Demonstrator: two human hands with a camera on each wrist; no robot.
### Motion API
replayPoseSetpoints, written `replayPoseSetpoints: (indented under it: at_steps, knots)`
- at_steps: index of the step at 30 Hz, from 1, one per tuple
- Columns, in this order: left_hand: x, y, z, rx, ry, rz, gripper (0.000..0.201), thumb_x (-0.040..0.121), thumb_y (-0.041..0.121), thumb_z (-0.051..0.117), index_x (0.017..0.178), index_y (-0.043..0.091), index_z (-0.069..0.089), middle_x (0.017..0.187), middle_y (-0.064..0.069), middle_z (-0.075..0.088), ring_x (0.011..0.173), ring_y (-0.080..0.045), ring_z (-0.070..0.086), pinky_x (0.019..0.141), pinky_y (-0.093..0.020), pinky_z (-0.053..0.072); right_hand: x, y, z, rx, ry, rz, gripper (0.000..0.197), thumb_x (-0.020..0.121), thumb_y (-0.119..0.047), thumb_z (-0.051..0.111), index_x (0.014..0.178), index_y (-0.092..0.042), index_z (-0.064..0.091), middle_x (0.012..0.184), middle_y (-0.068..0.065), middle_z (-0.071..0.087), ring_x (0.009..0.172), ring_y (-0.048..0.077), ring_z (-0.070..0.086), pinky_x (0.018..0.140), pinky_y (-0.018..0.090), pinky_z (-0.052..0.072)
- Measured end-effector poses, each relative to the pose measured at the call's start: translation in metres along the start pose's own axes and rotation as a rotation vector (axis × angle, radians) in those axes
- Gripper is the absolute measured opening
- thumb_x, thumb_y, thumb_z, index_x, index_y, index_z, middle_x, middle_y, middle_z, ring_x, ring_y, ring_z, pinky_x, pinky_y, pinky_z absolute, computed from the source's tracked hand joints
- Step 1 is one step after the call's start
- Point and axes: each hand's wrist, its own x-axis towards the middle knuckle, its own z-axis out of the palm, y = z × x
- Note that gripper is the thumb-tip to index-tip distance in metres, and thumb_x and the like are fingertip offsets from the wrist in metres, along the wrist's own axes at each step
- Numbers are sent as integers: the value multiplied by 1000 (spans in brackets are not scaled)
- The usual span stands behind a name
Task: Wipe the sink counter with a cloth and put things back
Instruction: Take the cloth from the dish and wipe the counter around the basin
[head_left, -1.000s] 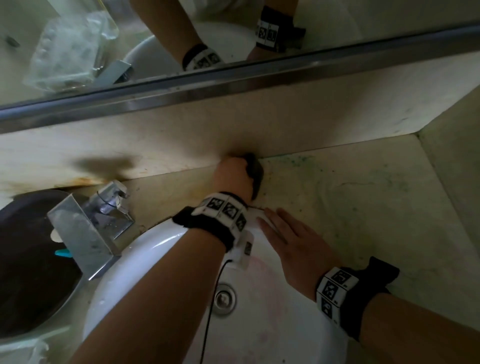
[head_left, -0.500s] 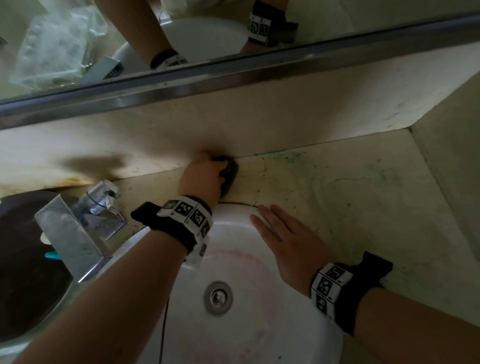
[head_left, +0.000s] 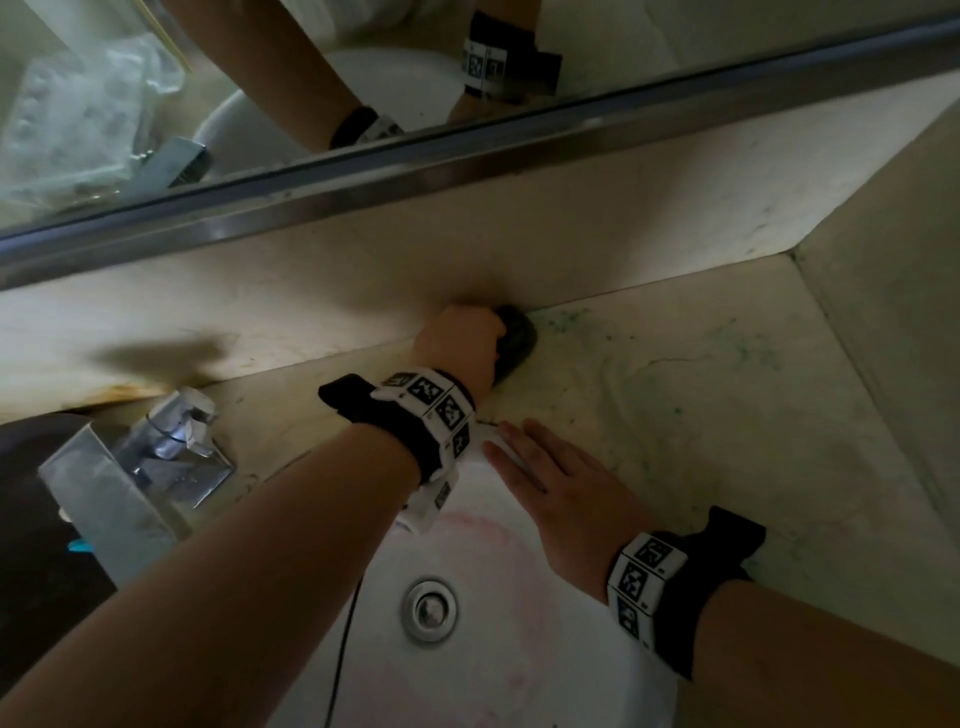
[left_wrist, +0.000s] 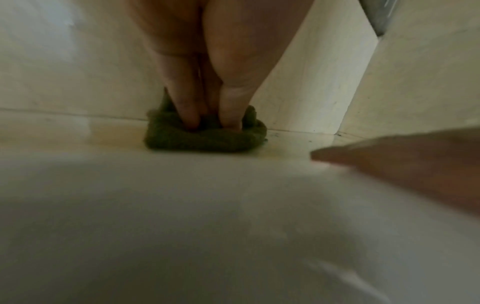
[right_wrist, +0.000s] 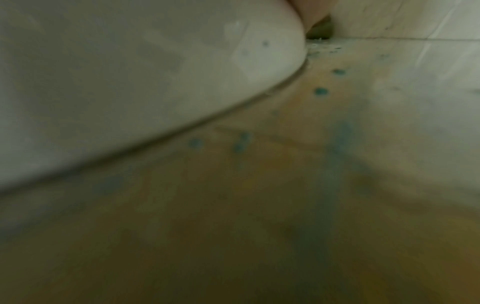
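Pressing the wadded dark green cloth (head_left: 515, 338) into the back seam, the left hand (head_left: 457, 345) (fingers clamped) has shifted rightward toward blue-green stains, while the flat right hand (head_left: 563, 483) braces the white basin rim (head_left: 483, 467).

A chrome faucet (head_left: 140, 467) stands at the left of a white basin (head_left: 519, 649), which has a metal drain (head_left: 430, 610) at its centre. A mirror (head_left: 156, 104) with a metal frame (head_left: 467, 156) runs above the backsplash (head_left: 571, 244).
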Motion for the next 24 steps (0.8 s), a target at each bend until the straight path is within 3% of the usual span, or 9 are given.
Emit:
replayPoseSetpoints:
  at_steps: [3,7,9,13,19,24]
  knots:
    - [-24,-18,3,54,43,-23,22,88,23,54,109,21,63,104,-4,64,95,-25,61,75,-36,51,-1,0,-1,0,10,-6,79,72,-18,55,147,-14,31,152,9,35,135,30,42,104,38,40]
    - [-52,-46,10,-21,46,-90,57,85,23,61,139,23,42,131,-9,48,106,-31,57,87,-38,48,0,0,-1,1,-1,8,76,73,-19,42,148,-15,29,152,8,35,135,30,41,104,38,41]
    - [-58,-56,8,-32,50,-112,64,85,23,63,143,27,36,134,-9,43,104,-32,57,88,-38,48,0,0,0,0,-1,7,77,72,-18,42,148,-16,29,152,8,34,136,30,41,104,38,41]
    - [-55,-66,7,-24,-26,-37,50,88,24,61,137,26,48,136,-8,41,113,-30,52,97,-30,41,0,0,2,3,14,2,84,69,-15,60,147,-16,29,152,8,35,136,29,41,103,38,42]
    - [-35,-44,7,185,-128,106,31,90,28,56,115,12,65,113,-10,50,94,-27,56,74,-26,39,-1,0,3,-13,48,-10,87,66,-13,66,146,-15,30,151,8,37,136,29,41,104,38,40]
    - [-29,-18,18,256,-129,140,30,91,26,51,111,8,64,108,-11,53,88,-28,58,68,-30,41,-2,-2,-1,-25,39,-6,83,67,-10,62,145,-12,32,150,10,39,135,30,42,104,39,41]
